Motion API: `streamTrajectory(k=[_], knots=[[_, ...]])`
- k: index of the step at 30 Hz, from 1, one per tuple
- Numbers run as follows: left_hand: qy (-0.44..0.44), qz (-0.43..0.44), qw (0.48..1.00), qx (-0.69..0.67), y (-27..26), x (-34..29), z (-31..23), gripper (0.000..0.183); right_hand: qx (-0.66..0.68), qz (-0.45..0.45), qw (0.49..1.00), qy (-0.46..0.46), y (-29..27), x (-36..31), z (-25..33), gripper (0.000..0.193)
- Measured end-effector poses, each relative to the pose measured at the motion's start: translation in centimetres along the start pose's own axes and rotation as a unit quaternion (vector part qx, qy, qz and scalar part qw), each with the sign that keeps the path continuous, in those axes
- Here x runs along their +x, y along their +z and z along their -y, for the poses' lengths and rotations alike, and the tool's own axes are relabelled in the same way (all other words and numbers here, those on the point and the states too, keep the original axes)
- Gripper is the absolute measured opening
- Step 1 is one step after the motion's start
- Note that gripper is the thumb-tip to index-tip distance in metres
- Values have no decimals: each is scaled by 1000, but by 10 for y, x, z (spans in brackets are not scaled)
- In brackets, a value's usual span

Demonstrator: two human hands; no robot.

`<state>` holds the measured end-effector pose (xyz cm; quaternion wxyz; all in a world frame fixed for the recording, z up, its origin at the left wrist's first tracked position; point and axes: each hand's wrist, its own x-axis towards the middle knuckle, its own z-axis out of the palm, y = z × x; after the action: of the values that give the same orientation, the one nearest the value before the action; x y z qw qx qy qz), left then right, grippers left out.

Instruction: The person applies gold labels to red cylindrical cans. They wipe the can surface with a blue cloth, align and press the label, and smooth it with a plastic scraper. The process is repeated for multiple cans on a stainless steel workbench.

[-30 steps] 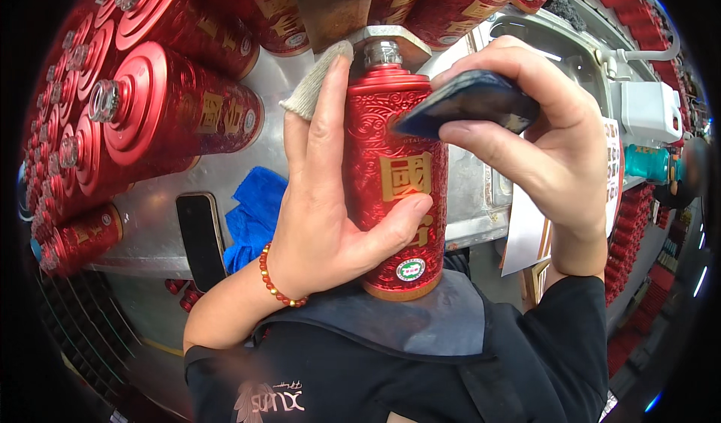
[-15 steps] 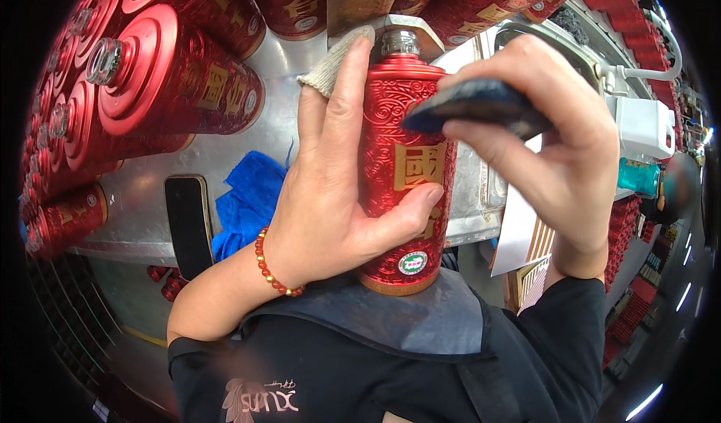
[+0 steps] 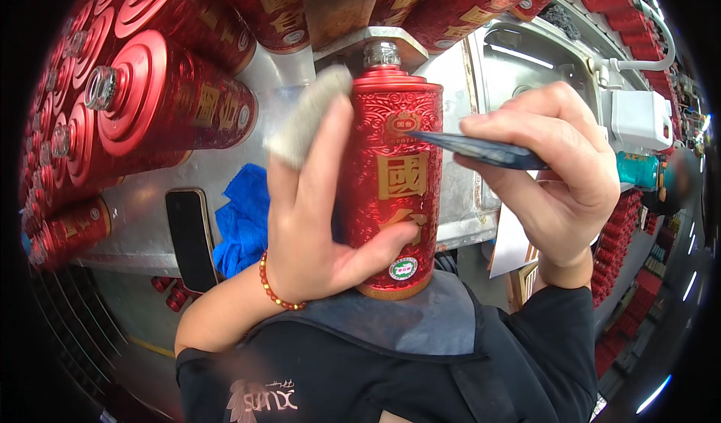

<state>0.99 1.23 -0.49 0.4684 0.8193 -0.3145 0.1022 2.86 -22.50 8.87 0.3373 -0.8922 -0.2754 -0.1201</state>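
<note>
A red embossed bottle (image 3: 387, 205) with gold lettering, a round label and a bare clear glass neck leans toward me. Its base touches my dark apron (image 3: 390, 325), and its neck lies by a metal-edged block (image 3: 413, 44). My left hand (image 3: 315, 220) is spread at its left side, thumb on its front, the other fingers stretched out. A beige knitted finger cover (image 3: 312, 115) sits over some fingertips, blurred. My right hand (image 3: 556, 168) pinches a thin, flat dark-blue pad (image 3: 481, 149) between thumb and fingers. The pad's pointed tip is at the emblem on the bottle's upper front.
Many similar red bottles (image 3: 135, 96) crowd the left and far side of the metal table (image 3: 278, 85). A phone (image 3: 191, 231) and a blue cloth (image 3: 244, 216) lie left of my hand. To the right are a sink (image 3: 518, 55), a white jug (image 3: 642, 119) and a teal container (image 3: 637, 169).
My left fingers have shifted left, off the bottle's side, and the thumb sits lower. The pad has turned edge-on and moved slightly down. The bottle appears a little further left, its emblem now uncovered.
</note>
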Motion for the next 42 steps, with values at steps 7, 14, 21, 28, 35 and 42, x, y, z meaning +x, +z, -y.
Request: streamTrajectory(k=[7, 14, 21, 28, 35, 42], knots=[[153, 92, 968, 179, -23, 9, -13, 54, 46, -93, 992, 69, 3, -26, -12, 37], [172, 103, 946, 257, -30, 21, -18, 58, 52, -126, 986, 97, -1, -36, -8, 37], [143, 101, 950, 258, -27, 24, -24, 68, 65, -123, 986, 89, 0, -40, -7, 40], [-5, 104, 988, 114, -16, 6, -9, 128, 8, -95, 995, 38, 7, -32, -1, 39], [-48, 117, 992, 17, -10, 1, -9, 139, -16, -47, 996, -80, 20, -7, -9, 43], [-62, 106, 992, 11, -4, -2, -3, 143, -35, -43, 998, 6, 8, 6, -16, 38]])
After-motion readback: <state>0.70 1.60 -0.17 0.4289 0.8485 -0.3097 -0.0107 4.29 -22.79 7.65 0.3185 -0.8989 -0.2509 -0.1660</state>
